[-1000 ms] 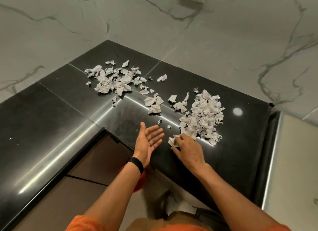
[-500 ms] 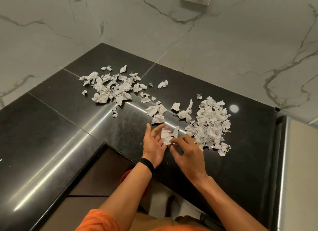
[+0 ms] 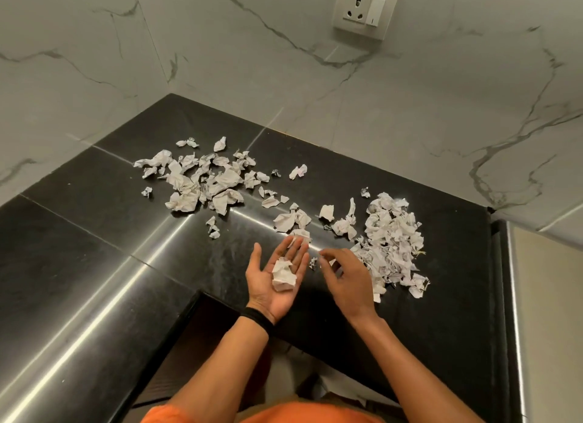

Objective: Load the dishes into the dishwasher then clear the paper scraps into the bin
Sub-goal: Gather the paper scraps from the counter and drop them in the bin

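White crumpled paper scraps lie on the black corner counter [image 3: 94, 233]. One heap [image 3: 202, 179] is at the back left, a denser heap [image 3: 391, 242] at the right, and loose bits [image 3: 290, 220] lie between them. My left hand [image 3: 277, 277] is held palm up over the counter's front edge, fingers straight, with a small wad of scraps [image 3: 283, 275] lying in the palm. My right hand [image 3: 347, 277] hovers just right of it, next to the right heap, fingers loosely curled over the counter. It holds nothing that I can see.
Marble walls close the corner behind the counter, and a socket plate [image 3: 366, 9] is on the back wall. A steel-edged appliance or panel [image 3: 517, 296] borders the counter on the right. Dark cabinet fronts [image 3: 176, 353] sit below the counter's inner corner.
My right hand has put scraps into the left palm and drawn back towards the right heap. The left hand has turned flatter, palm up, now carrying the wad.
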